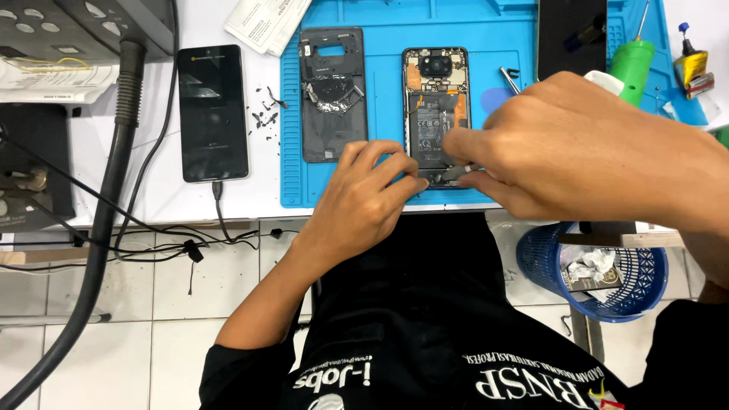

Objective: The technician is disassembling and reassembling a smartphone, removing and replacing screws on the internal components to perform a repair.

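Note:
An opened phone lies on the blue work mat, its battery and camera module showing. My left hand rests at the phone's lower left corner, fingertips pressed on its bottom edge. My right hand reaches in from the right and pinches a small metal piece at the phone's bottom end. The removed dark back cover lies on the mat to the left of the phone.
A second black phone on a cable lies on the white table at the left. Small screws are scattered beside the mat. A green bottle and a small glue bottle stand at right. A blue waste basket sits below the table.

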